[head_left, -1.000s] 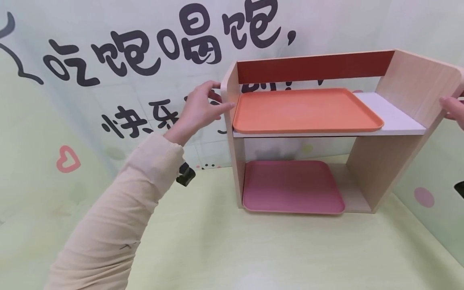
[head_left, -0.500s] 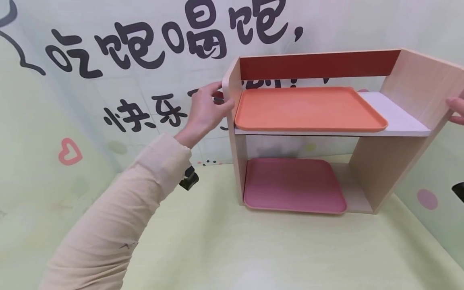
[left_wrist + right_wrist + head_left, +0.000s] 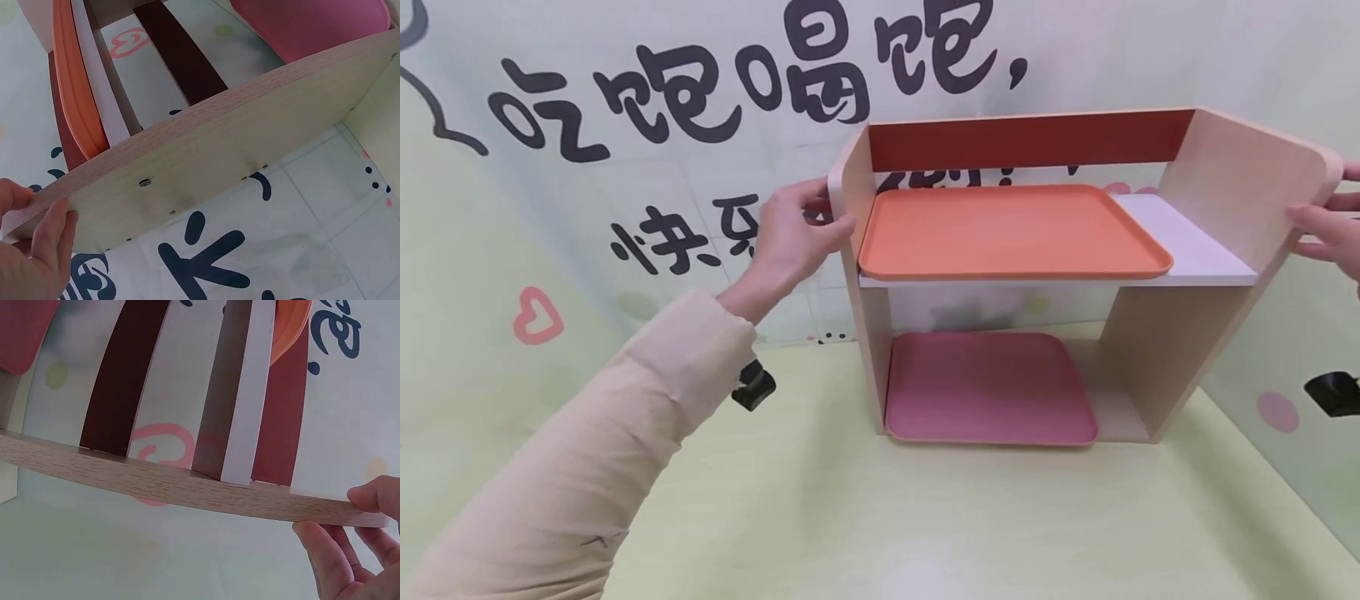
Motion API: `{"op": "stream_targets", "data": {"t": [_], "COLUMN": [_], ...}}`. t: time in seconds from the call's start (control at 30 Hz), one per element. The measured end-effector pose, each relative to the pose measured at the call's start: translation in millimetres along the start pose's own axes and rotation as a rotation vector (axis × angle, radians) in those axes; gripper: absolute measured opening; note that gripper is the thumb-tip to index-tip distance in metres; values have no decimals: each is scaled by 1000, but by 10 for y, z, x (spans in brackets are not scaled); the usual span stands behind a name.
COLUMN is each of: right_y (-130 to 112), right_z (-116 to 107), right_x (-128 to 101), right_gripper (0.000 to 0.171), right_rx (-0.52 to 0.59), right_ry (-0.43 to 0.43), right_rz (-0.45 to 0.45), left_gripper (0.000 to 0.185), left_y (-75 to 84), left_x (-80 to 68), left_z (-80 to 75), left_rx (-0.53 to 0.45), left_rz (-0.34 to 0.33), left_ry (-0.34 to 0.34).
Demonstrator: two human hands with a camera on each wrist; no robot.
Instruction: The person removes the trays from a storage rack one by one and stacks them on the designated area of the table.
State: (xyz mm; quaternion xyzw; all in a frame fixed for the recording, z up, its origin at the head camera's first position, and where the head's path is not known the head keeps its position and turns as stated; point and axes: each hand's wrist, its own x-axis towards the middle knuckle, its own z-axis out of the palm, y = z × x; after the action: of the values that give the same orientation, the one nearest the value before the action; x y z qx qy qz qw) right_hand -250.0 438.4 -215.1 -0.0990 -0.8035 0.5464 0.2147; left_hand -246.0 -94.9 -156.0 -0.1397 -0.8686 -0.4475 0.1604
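Note:
A wooden two-tier shelf (image 3: 1232,175) stands on the pale table, with a dark red back rail (image 3: 1030,142) along its top. My left hand (image 3: 793,229) grips the upper front edge of its left side panel, thumb on the inner face and fingers outside, as the left wrist view also shows. Across from it, my right hand (image 3: 1333,221) pinches the upper edge of the right side panel (image 3: 187,487) between thumb and fingers. An orange tray (image 3: 1011,233) lies on the white upper shelf, towards the left. On the bottom board rests a pink tray (image 3: 988,387), its front edge slightly overhanging.
Behind the shelf rises a pale wall (image 3: 587,217) printed with large black characters and a heart. Another wall (image 3: 1300,333) stands close on the right. The light table top (image 3: 925,517) extends in front of the shelf.
The shelf, with both trays on it, sits a little farther left in view than half a second ago. Both hands keep their hold, and more of the right hand shows now.

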Motion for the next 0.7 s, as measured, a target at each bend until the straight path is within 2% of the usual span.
{"op": "stream_targets", "data": {"t": [0.1,0.2,0.33,0.43,0.63,0.7], "right_y": [-447,-684,-756,-809,-936,-984], "right_z": [298,476,597,671,899,989], "right_x": [-454,-660,-695,-707,-772,-783], "right_gripper": [48,42,42,43,37,36], "right_rx": [-14,13,95,112,269,250], "right_ry": [45,51,6,-41,-135,-150], "right_rz": [8,-14,-63,-74,-132,-144], "left_gripper": [40,41,42,41,43,43], "left_y": [-46,-94,-160,-205,-310,-352], "left_x": [-48,-93,-148,-192,-266,-286], "left_z": [-101,-205,-340,-449,-670,-747], "left_rx": [5,10,26,49,86,97], "left_rz": [-4,-14,-35,-57,-87,-93], "left_ry": [8,20,28,32,59,73]}}
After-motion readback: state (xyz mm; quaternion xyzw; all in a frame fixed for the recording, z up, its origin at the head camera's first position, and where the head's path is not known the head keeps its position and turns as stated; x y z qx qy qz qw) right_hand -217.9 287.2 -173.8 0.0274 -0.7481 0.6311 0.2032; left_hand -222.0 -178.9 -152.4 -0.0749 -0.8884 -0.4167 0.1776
